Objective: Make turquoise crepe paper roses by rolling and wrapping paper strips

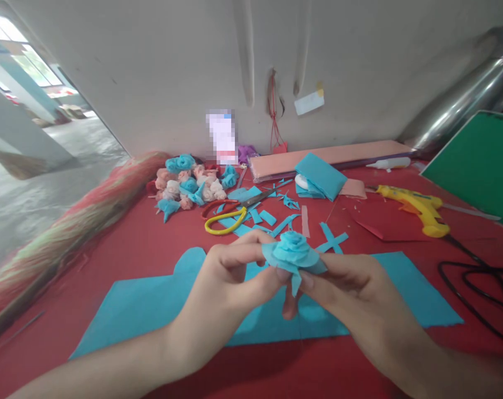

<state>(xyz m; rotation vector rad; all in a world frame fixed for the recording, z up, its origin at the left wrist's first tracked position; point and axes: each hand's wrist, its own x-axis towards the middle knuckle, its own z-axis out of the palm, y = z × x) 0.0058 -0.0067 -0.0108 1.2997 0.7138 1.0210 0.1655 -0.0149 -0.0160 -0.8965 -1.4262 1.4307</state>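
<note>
A blue paper flower (293, 249) with a rolled centre and wider outer petals is held up between my two hands. My left hand (239, 277) pinches its left side, thumb under the petals. From the right, my right hand (351, 288) grips the petals and base, its thumb close to the other thumb. A pointed blue tail hangs below the bloom. Underneath the hands a long sheet of blue crepe paper (143, 305) lies on the red table (185, 371). Scissors (235, 213) with a yellow and a red handle rest beyond my left hand.
Finished blue, pink and white paper flowers (189, 185) are heaped at the back left. Blue scraps (268, 217) lie around the scissors. Folded blue paper (321, 176) sits behind. A yellow glue gun (417, 205) with a black cord is at right, near a green board (480, 160).
</note>
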